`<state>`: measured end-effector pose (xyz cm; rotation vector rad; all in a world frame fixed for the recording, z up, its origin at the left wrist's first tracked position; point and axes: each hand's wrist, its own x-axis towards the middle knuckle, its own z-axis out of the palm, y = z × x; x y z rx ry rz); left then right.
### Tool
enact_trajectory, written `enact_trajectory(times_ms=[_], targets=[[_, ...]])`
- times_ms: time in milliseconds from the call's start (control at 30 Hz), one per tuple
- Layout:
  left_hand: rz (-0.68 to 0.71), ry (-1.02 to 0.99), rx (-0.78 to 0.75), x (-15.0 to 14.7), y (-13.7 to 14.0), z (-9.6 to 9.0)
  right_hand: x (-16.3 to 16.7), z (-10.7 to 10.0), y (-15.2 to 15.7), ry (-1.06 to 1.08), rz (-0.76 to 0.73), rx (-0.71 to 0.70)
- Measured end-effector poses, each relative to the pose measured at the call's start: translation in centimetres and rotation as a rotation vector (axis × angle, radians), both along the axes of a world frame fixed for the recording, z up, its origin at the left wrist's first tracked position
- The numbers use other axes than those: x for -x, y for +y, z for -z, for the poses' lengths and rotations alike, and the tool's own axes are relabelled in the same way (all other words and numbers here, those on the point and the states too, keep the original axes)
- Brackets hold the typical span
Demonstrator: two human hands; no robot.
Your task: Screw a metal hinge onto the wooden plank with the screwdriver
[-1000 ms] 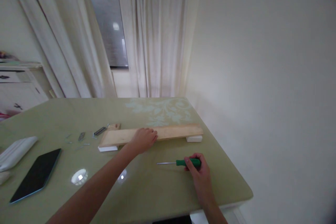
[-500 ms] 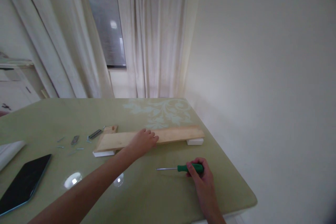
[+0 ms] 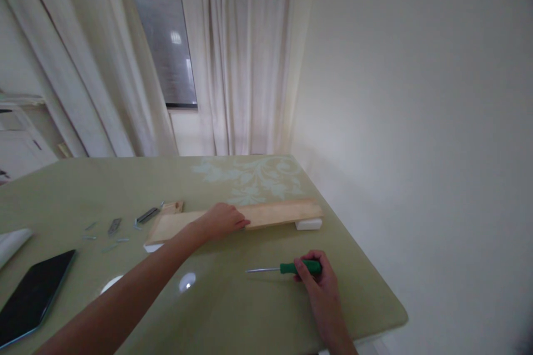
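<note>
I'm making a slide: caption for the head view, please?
Left hand rests on a plank; right hand grips a screwdriver on the table.

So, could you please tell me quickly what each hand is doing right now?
Left hand: open, resting palm-down on the wooden board.
Right hand: closed on the green screwdriver.

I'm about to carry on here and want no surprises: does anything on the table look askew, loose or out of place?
Mostly tidy. Small screws and metal fittings lie scattered loose left of the wooden board, which the left hand presses flat. The right hand holds the green screwdriver flat on the table.
</note>
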<state>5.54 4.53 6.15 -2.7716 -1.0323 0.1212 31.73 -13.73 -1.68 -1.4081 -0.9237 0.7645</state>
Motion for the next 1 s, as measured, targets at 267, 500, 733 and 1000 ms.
enact_trajectory(times_ms=[267, 500, 733, 1000], targets=[[-0.038, -0.062, -0.005, -0.8, -0.8, -0.6, 0.0, 0.1, 0.1, -0.036, -0.003, 0.013], [-0.059, -0.102, 0.038, -1.1, -1.3, -1.5, -0.1, 0.1, 0.1, -0.042, -0.017, 0.024], [-0.273, -0.226, 0.073, 0.2, 0.2, -2.7, -0.1, -0.2, 0.0, -0.043, -0.007, 0.019], [-0.45, -0.418, 0.076, 4.5, -0.3, -0.7, -0.2, 0.1, -0.2, -0.052, 0.006, 0.021]])
